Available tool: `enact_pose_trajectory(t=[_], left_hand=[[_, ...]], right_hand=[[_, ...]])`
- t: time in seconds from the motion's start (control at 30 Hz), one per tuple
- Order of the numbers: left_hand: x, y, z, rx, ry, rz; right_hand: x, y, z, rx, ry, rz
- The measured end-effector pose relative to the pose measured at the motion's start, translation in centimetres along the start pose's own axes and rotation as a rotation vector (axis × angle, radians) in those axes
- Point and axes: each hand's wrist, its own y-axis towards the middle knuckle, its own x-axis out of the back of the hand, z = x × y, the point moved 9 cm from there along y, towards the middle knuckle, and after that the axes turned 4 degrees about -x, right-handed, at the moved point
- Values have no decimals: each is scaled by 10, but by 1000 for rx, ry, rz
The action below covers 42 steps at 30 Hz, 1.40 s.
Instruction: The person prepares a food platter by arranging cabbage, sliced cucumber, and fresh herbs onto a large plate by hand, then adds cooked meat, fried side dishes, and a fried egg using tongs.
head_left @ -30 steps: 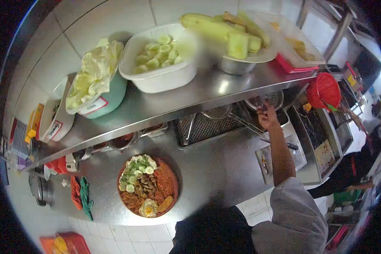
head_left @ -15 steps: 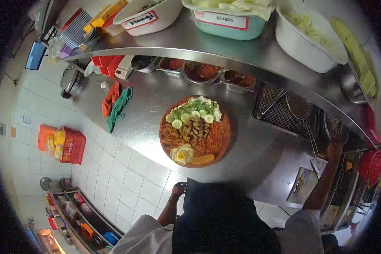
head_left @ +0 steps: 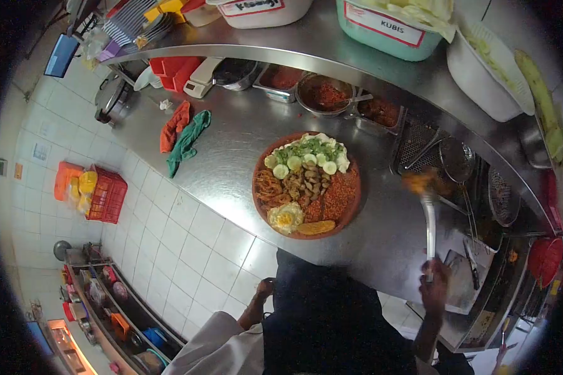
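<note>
My right hand (head_left: 435, 281) grips metal tongs (head_left: 430, 228) above the right part of the steel counter. At their far end is a browned piece of food (head_left: 422, 182), blurred by motion; its kind is unclear. Left of the tongs, a round clay-coloured platter (head_left: 356, 203) bears a fried egg (head_left: 285, 217), cucumber slices (head_left: 281, 170) with shredded greens, brown chunks (head_left: 313, 181), red-orange grainy food (head_left: 341, 187) and a golden oblong piece (head_left: 316, 227). Low beside the dark apron hangs my left hand (head_left: 264, 289), its fingers curled, with nothing visible in them.
Metal containers of red sauce (head_left: 325, 97) line the counter's back, under a shelf with a tub labelled KUBIS (head_left: 388, 31). Wire strainers (head_left: 456, 159) and a frying basket lie at the right. Orange and green cloths (head_left: 189, 140) rest at the left; a knife (head_left: 471, 265) lies front right.
My right hand has come from the far right, by the strainers, toward the front and left, and now holds tongs with browned food. My left hand stays low by the apron. The view has shifted.
</note>
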Motion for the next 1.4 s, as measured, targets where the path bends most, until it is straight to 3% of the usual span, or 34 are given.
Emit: enact_pose_trajectory(t=[0.03, 0.1, 0.13, 0.2, 0.33, 0.4, 0.5, 0.73, 0.9, 1.0, 1.07, 1.1, 1.17, 1.23, 1.3, 1.4], left_hand=[[4, -1, 6, 6, 3, 2], [0, 1, 22, 113, -316, 62], [2, -5, 14, 118, -320, 62], [26, -28, -17, 97, -329, -70], [52, -39, -30, 7, -416, -115], [63, -42, -24, 18, -380, -185], [71, -28, 4, -145, -276, -153], [110, 40, 71, -261, -121, 14], [152, 76, 64, -340, -24, 118], [175, 89, 32, -561, 219, 161], [183, 73, -21, -982, 590, 121], [189, 75, -26, -991, 596, 137], [223, 93, -13, -244, -233, 148], [238, 93, -36, -253, -272, 212], [259, 111, -22, -41, -242, 124], [270, 115, -39, -34, -241, 164]], right_hand=[[-24, 3, -24, -23, 72, 34], [-74, 14, -2, 78, -244, 86], [-88, 18, 14, 76, -247, 90], [-129, 15, 48, 151, -429, 260], [-159, 1, 71, 180, -568, 261], [-169, -18, 87, 458, -751, 99], [-188, -34, 104, 298, -957, 45], [-219, -55, 119, 55, -951, 0], [-245, -69, 119, 59, -937, -14], [-253, -80, 121, -42, -955, 7], [-257, -85, 122, -51, -971, -31], [-259, -88, 124, -49, -995, -53], [-261, -94, 133, -107, -1031, -57], [-262, -97, 135, -165, -1063, -57], [-262, -100, 138, -81, -1080, -124], [-268, -92, 133, 16, -1103, -159]])
